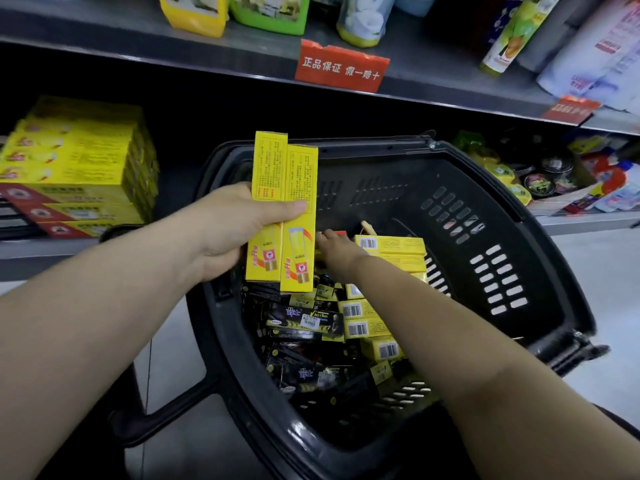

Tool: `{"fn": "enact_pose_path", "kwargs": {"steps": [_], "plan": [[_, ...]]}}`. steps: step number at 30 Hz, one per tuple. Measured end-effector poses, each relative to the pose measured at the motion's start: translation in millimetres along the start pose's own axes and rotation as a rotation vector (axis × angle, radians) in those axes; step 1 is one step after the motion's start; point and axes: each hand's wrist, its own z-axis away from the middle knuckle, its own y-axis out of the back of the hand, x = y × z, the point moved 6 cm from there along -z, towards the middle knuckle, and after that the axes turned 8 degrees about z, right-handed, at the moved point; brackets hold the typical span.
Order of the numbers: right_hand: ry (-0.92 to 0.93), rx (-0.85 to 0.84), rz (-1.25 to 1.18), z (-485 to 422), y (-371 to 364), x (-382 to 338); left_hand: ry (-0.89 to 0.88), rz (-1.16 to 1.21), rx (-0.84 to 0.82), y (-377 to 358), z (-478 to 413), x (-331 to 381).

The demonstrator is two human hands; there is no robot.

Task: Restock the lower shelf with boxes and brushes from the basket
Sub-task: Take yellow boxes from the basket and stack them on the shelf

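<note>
left hand grips two yellow boxes upright over the left side of the basket; right hand reaches inside the basket among loose boxes, its fingers hidden behind the held pair, so its grip cannot be told

Even overhead light, moderately bright. The recess beneath the upper shelf is in deep shadow; glare streaks the basket rim. Edges bow and smear, worst at right.

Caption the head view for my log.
Left hand holds two yellow boxes above the basket; right hand reaches into it.
</note>
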Motion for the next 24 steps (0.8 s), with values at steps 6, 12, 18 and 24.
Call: {"fn": "enact_pose_path", "kwargs": {"steps": [6,12,18,24], "plan": [[-0.048,0.059,0.080,-6.8,-0.9,3.5,0.044,0.001,-0.041,3.4,1.1,0.9],[-0.058,-0.053,0.014,-6.9,-0.5,15.3,0.065,0.020,-0.040,4.8,2.6,-0.1],[-0.152,-0.051,-0.190,-7.8,-10.7,24.9,0.073,0.033,-0.041,5.9,3.0,-0.1],[-0.470,-0.046,-0.539,-19.8,-15.9,43.2,0.063,-0.015,-0.025,3.4,3.2,-4.6]]}}
